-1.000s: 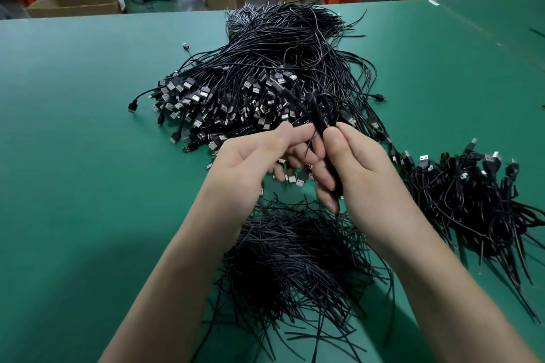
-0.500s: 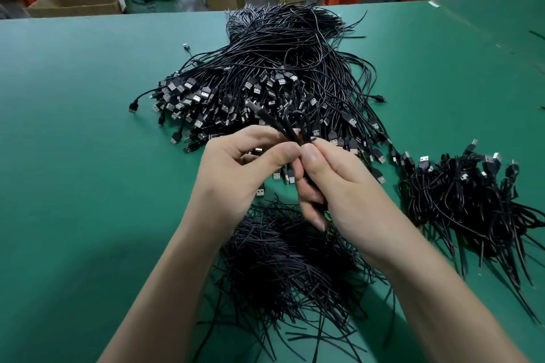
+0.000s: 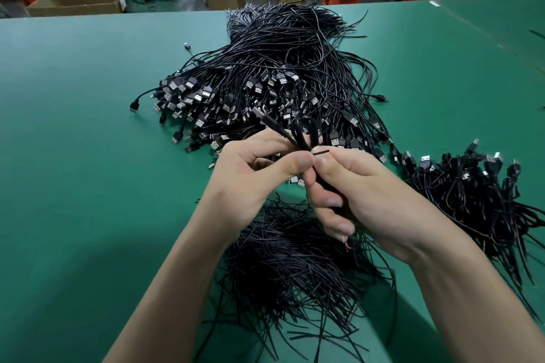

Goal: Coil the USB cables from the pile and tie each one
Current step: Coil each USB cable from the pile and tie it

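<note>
Left hand [image 3: 253,177] and right hand [image 3: 371,200] both pinch a coiled cable [image 3: 304,134] in front of the pile [image 3: 280,68], thumbs on its tie [image 3: 322,152]. Green table [image 3: 73,132] stretches wide left of the pile (tied bundles [image 3: 472,197] sit right).

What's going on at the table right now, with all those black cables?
A person is tying up one USB cable. The left hand and right hand both grip the coiled cable above the green table. Their thumbs are pinched together where the end of a short black tie sticks out, so the tie looks unfinished. The loose pile lies beyond the hands, a heap of spare ties lies beneath them, and tied bundles sit to the right.
</note>
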